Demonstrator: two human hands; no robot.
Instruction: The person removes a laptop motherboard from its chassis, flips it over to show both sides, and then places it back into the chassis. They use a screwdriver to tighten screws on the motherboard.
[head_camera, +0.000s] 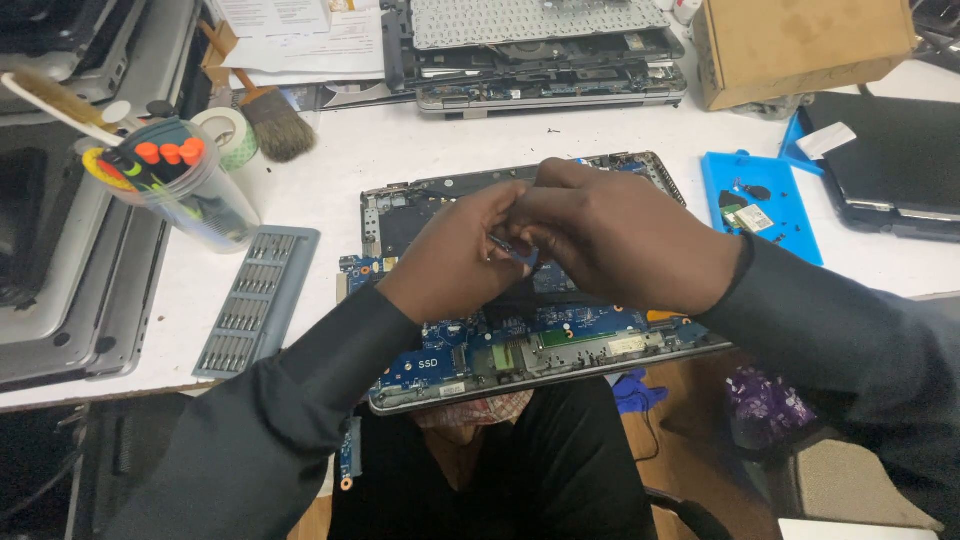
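Observation:
An opened laptop base (560, 345) with a blue circuit board lies at the near edge of the white table, overhanging my lap. My left hand (455, 260) and my right hand (610, 235) meet above its middle, fingers pinched together around a small blue-grey part (515, 250). Both hands touch that part; which one bears it I cannot tell. Both of my sleeves are dark. The board under my hands is hidden.
A grey tray of screwdriver bits (255, 300) lies to the left. A clear cup of tools (185, 185), tape roll (230, 135) and brush (272, 122) stand behind. A blue mat (765, 205), black laptop (890, 165), cardboard box (800, 45) and another dismantled laptop (545, 60) are beyond.

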